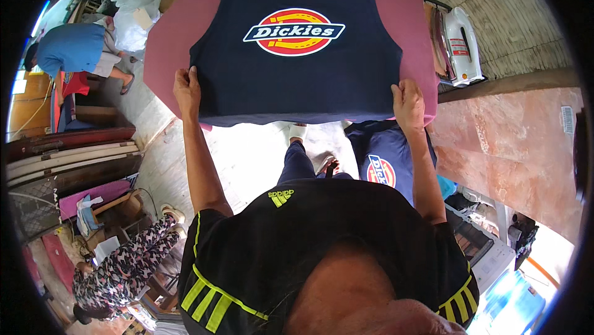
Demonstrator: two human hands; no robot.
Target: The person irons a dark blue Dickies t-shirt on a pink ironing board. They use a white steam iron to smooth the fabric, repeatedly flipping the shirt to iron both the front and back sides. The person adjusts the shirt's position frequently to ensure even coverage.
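Note:
A dark navy sleeveless shirt (297,78) with a round red, yellow and white emblem lies spread flat on a maroon ironing board (405,19). My left hand (186,89) grips the shirt's lower left hem corner. My right hand (408,103) grips the lower right hem corner. Both hands hold the hem at the board's near edge, arms stretched forward.
A white iron (463,44) stands on its rest to the right of the board. More navy garments (382,160) hang below the board at right. A reddish counter (513,143) is at right. One person in blue (74,50) bends at far left, another in patterned trousers (124,267) sits at lower left.

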